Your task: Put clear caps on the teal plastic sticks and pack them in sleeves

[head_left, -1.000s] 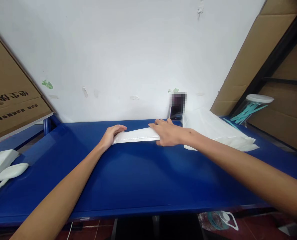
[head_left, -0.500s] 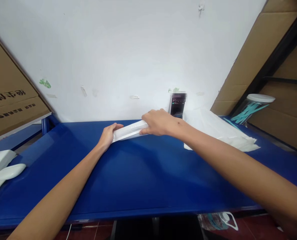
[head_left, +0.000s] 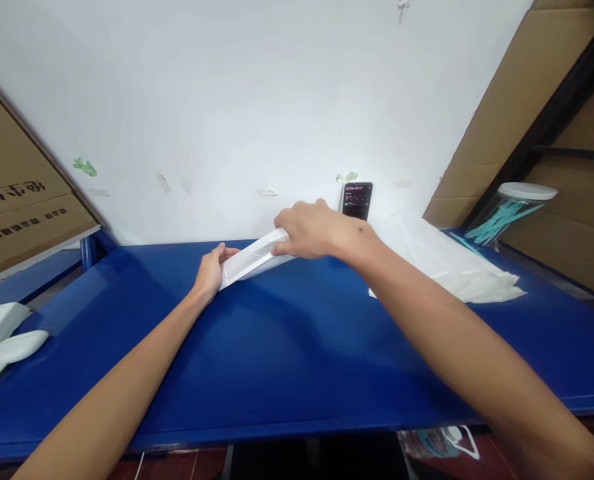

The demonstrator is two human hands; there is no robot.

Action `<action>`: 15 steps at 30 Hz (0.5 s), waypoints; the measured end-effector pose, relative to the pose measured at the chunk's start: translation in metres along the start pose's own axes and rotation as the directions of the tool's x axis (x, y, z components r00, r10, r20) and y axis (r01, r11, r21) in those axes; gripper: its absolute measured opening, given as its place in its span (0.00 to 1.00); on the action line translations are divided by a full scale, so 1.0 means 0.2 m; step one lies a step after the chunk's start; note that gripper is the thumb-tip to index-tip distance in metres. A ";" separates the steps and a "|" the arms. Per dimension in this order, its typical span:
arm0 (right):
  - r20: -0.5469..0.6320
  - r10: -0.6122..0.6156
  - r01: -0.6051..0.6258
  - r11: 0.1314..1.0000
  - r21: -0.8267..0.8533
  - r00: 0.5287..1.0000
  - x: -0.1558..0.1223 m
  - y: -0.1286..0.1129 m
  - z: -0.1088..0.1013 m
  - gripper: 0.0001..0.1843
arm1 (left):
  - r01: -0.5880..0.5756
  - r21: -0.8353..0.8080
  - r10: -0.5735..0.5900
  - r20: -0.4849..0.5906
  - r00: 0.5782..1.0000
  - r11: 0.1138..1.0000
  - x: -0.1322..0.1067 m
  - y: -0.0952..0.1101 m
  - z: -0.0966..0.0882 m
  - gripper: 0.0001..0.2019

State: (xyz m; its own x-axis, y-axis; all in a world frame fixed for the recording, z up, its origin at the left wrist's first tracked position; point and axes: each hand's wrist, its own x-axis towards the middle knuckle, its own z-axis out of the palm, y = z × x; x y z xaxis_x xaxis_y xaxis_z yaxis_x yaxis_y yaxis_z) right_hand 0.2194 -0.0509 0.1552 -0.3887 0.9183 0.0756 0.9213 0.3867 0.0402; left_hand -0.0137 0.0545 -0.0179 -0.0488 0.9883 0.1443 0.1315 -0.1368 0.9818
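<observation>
A long, narrow white plastic pouch (head_left: 251, 261) is held between both hands above the blue table (head_left: 277, 360), its right end raised. My left hand (head_left: 211, 270) grips the lower left end with fingers curled round it. My right hand (head_left: 311, 231) is closed over the upper right end. Just right of my right forearm lies a loose pile of white plastic bags (head_left: 441, 260).
A dark phone (head_left: 357, 201) leans against the white wall. A clear jar with teal sticks (head_left: 507, 212) sits at the right by cardboard panels. A cardboard box (head_left: 11, 207) stands at the left, and a white device (head_left: 4, 340) rests at the table's left edge.
The pouch lay flat on the table under both hands. My right hand has slid left along it and lifted that end, tilting the pouch up; my left hand has closed on its end.
</observation>
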 end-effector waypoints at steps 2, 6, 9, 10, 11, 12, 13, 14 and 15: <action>-0.021 -0.007 0.008 1.000 0.016 1.000 0.00 0.02 0.03 0.17 | -0.005 -0.026 0.006 0.022 1.000 1.000 -0.01 0.01 0.00 0.29; -0.078 -0.016 0.021 0.998 0.062 0.997 0.02 0.01 0.13 0.17 | -0.016 -0.045 0.018 0.045 0.999 0.999 -0.01 0.02 -0.01 0.30; -0.107 -0.014 0.023 0.997 0.077 0.994 0.03 -0.02 0.20 0.17 | -0.070 -0.020 0.071 0.046 0.996 0.997 -0.02 0.03 -0.02 0.29; -0.125 -0.012 0.021 0.997 0.073 0.992 0.03 -0.03 0.22 0.17 | -0.092 0.002 0.091 0.049 0.995 0.996 -0.03 0.04 -0.02 0.29; -0.143 -0.010 0.020 0.997 0.069 0.990 0.02 -0.03 0.24 0.16 | -0.108 0.024 0.107 0.059 0.993 0.994 -0.03 0.04 -0.02 0.29; -0.158 -0.011 0.021 0.998 0.066 0.987 0.02 -0.03 0.25 0.17 | -0.116 0.041 0.113 0.074 0.991 0.992 -0.04 0.05 -0.02 0.29; -0.167 -0.011 0.022 0.998 0.065 0.986 0.01 -0.03 0.27 0.17 | -0.118 0.052 0.113 0.092 0.989 0.992 -0.05 0.06 -0.01 0.29; -0.175 -0.010 0.022 0.998 0.064 0.984 0.01 -0.02 0.27 0.18 | -0.118 0.058 0.111 0.111 0.988 0.991 -0.05 0.06 -0.01 0.30; -0.183 -0.007 0.019 0.998 0.062 0.983 0.00 -0.01 0.28 0.18 | -0.118 0.066 0.109 0.133 0.985 0.991 -0.06 0.07 0.00 0.30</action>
State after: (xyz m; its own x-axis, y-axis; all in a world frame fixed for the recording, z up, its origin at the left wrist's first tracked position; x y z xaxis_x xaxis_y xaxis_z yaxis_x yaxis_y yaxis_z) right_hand 0.2175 -0.0470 0.0992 -0.3899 0.8843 0.2568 0.9127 0.4082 -0.0200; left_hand -0.0123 0.0406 -0.0059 0.0979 0.9677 0.2323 0.2016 -0.2479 0.9476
